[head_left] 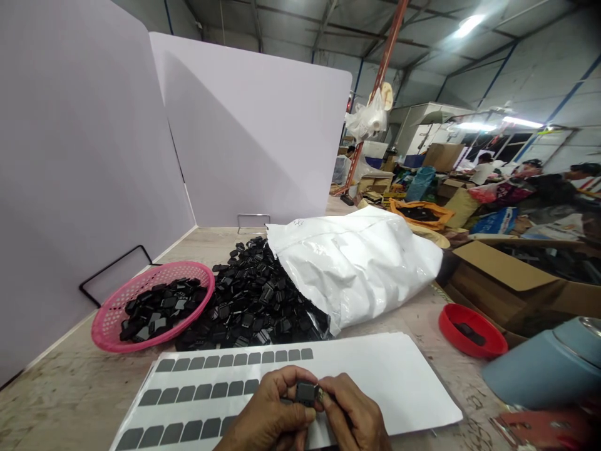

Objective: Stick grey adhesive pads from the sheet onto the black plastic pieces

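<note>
My left hand [267,416] and my right hand [354,416] meet at the bottom edge, both pinching one small black square part [305,393] between the fingertips. Under the hands lies a white sheet [375,369] carrying rows of grey rectangular stickers [235,360]. Beyond the sheet a heap of the same black parts [253,300] spills from an open white plastic bag [357,263]. A pink basket [110,322] at the left holds more black parts.
A red lid [474,332] with a black piece sits at the right, beside a blue-grey cylinder [544,369] and an open cardboard box [516,275]. White partition panels [84,156] wall off the left and back. People work in the far right background.
</note>
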Motion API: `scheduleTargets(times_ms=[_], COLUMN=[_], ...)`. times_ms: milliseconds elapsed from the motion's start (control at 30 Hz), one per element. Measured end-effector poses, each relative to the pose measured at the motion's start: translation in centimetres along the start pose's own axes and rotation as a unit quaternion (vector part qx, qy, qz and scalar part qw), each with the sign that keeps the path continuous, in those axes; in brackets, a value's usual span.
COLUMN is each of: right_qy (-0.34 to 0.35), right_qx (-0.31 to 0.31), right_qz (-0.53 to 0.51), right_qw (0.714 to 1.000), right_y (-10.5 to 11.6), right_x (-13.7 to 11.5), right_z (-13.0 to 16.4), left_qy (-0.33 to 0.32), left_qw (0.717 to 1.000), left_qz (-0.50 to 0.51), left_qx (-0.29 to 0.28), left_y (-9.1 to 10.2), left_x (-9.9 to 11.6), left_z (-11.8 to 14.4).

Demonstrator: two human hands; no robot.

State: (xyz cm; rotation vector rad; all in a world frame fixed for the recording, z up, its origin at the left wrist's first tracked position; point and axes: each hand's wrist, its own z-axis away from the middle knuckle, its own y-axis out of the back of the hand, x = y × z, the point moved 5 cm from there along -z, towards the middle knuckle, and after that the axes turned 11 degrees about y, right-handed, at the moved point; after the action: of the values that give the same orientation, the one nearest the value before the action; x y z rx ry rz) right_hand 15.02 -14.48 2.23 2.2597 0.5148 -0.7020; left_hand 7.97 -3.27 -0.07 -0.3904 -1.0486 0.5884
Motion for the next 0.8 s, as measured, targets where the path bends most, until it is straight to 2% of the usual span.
scheduleTargets(times_ms=[233, 400, 600, 700, 800], right_qy=[0.020, 0.024, 0.050, 0.043, -0.050], right_qx=[-0.023, -0.101, -0.133, -0.174, -0.171], right_qz=[0.030, 0.050, 0.112, 0.160, 0.227], right_qw=[0.999, 0.993, 0.984, 0.971, 0.957], right_y=[0.0, 0.2, -0.6, -0.4, 1.6], right_x=[0.1, -0.3, -0.5, 0.1, 1.5], right_z=[-0.1, -0.7, -0.8, -0.7, -1.1], left_qy=[0.003, 0.017, -0.013, -0.037, -0.085], left_qw=[1.000, 1.000, 0.998, 0.985, 0.934], left_qz=[0.006, -0.009, -0.051, -0.143, -0.289], left_qx=[0.008, 0.024, 0.038, 0.091, 0.190], left_y=[-0.1, 0.1, 0.9, 1.5, 1.9], left_x=[0.1, 0.0, -0.5, 0.6, 3.2], left_z=[0.2, 0.4, -0.2, 0.4, 1.7])
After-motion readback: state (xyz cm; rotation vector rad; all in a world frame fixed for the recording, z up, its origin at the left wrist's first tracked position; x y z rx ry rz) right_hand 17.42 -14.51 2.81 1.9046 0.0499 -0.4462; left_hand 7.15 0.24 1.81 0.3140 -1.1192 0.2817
